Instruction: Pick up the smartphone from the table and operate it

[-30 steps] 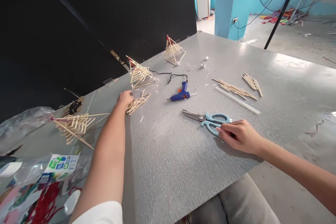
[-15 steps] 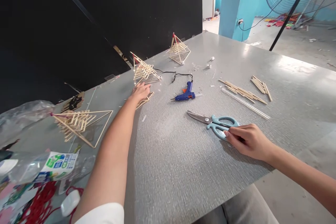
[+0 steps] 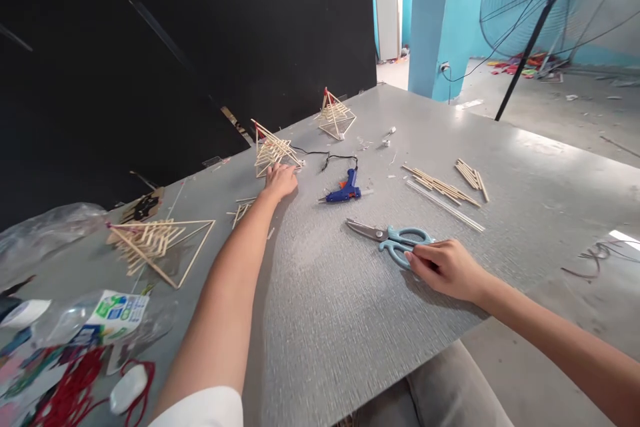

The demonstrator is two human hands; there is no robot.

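My left hand point(image 3: 281, 180) reaches far across the table, its fingers stretched out at the near base of a wooden-stick pyramid point(image 3: 274, 147) with a red-tied tip. The fingertips partly cover that base, and I cannot tell if they touch it. My right hand point(image 3: 447, 270) rests on the table with its fingers curled at the light-blue handle of the scissors point(image 3: 395, 240), thumb and finger pinched on the loop. The scissors lie flat, blades pointing left. Beside my left forearm are a few short joined sticks point(image 3: 242, 212), partly hidden.
A blue hot glue gun point(image 3: 345, 188) lies mid-table, its cord running back. Loose wooden sticks point(image 3: 440, 185) and clear glue sticks point(image 3: 445, 205) lie right. More stick pyramids stand at back point(image 3: 337, 115) and left point(image 3: 160, 247). A plastic bottle point(image 3: 100, 317) and red cord point(image 3: 75, 380) lie lower left.
My left hand has moved right and off the short joined sticks, toward the pyramid's near base corner. My right hand stays at the scissors. The view has tilted up and turned slightly right.
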